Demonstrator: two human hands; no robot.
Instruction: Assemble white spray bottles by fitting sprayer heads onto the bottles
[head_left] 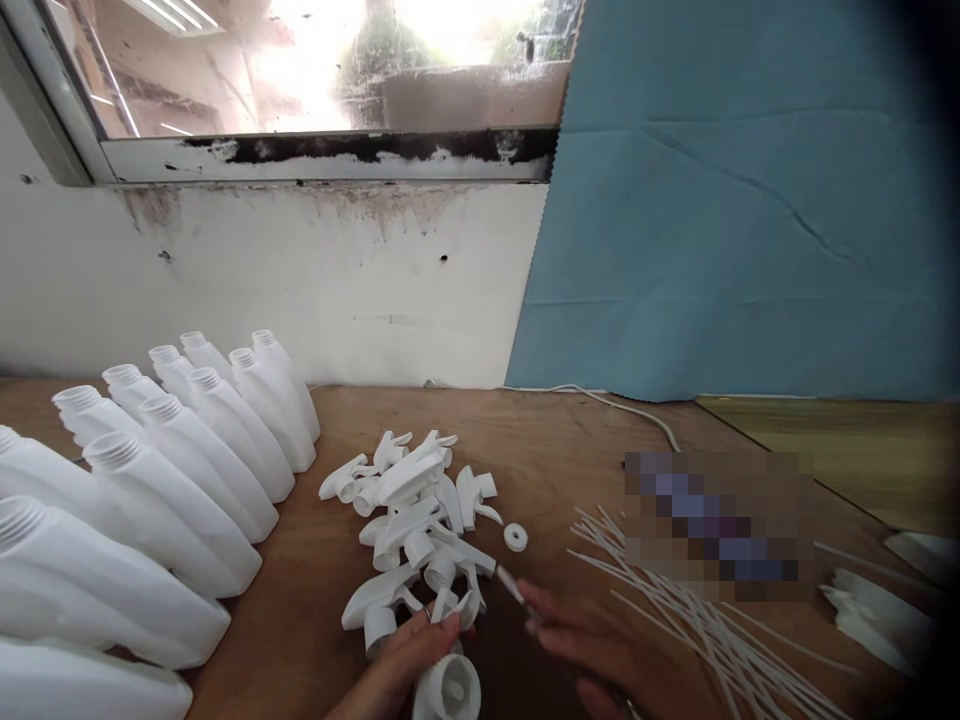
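My left hand is closed around a white trigger spray head, its round collar facing me at the bottom of the view. My right hand is to the right, somewhat blurred, with fingers stretched toward the pile; a pale tip shows at the index finger, and whether it is a nail or a small part I cannot make out. Just beyond the hands lies a loose heap of white trigger spray heads. A small white ring rests at the heap's right side.
Rows of white bottles without caps stand on the left of the wooden table. Thin white tubes lie at right, beside a pixelated item and crumpled white material. A white cable runs along the wall.
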